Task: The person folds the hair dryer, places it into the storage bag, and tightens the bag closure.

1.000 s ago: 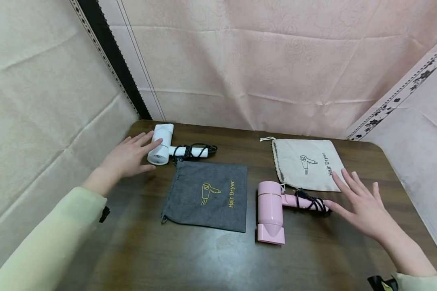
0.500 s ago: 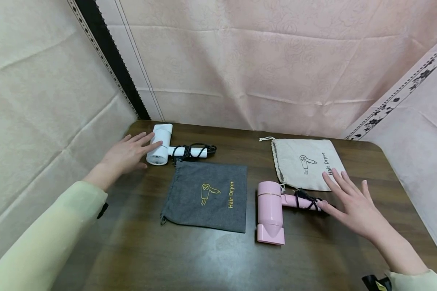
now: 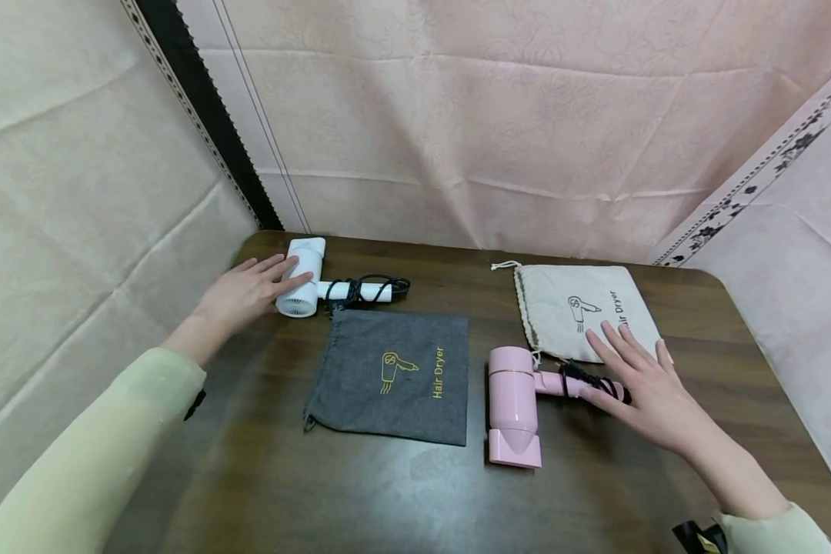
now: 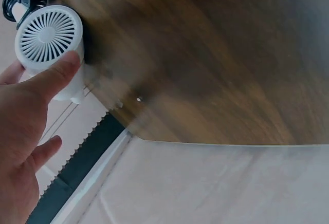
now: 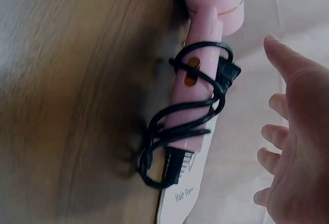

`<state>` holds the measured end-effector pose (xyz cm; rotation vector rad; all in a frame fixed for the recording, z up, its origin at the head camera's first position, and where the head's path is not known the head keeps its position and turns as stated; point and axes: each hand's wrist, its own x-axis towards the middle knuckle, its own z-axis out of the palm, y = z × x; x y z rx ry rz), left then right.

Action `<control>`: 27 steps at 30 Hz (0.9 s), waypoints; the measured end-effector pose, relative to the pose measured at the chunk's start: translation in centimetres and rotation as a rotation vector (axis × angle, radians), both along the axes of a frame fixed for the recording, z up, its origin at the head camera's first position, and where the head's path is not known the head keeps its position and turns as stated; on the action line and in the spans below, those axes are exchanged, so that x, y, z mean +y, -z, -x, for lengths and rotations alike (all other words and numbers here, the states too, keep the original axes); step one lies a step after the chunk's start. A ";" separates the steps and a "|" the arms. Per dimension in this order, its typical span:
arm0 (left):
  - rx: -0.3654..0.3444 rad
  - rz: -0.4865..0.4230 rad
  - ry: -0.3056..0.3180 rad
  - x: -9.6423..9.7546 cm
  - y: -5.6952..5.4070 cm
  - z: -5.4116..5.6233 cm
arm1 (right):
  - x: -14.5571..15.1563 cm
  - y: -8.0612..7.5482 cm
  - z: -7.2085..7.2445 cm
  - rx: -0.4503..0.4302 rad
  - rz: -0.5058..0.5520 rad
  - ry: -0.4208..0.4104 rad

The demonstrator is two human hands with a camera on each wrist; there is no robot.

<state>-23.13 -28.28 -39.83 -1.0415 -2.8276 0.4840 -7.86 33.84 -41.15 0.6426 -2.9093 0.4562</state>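
The white hair dryer [image 3: 311, 265] lies at the far left of the table [image 3: 284, 485], its vented end near and its handle pointing right, wrapped in a black cord [image 3: 401, 284]. The left hand [image 3: 238, 296] is at its left side, fingers extended over the body rather than curled round it; how firmly they touch cannot be told.

The pink hair dryer [image 3: 514, 404] lies right of the middle, nozzle at the near end, handle also pointing right. Another black cable [image 5: 187, 104] winds round that handle. The right hand [image 3: 644, 391] is open above the handle's right end, fingers spread, with nothing in its grasp.

A dark grey bag [image 3: 391, 377] lies flat between the two dryers, just near the white handle. A pale bag [image 3: 571, 308] lies at the far right, just beyond the pink handle; both are printed "Hair Dryer".
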 end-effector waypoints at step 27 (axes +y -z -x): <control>0.029 -0.103 0.065 0.3 0.8 -2.8 | -5.3 -2.0 2.7 0.005 -0.006 -0.234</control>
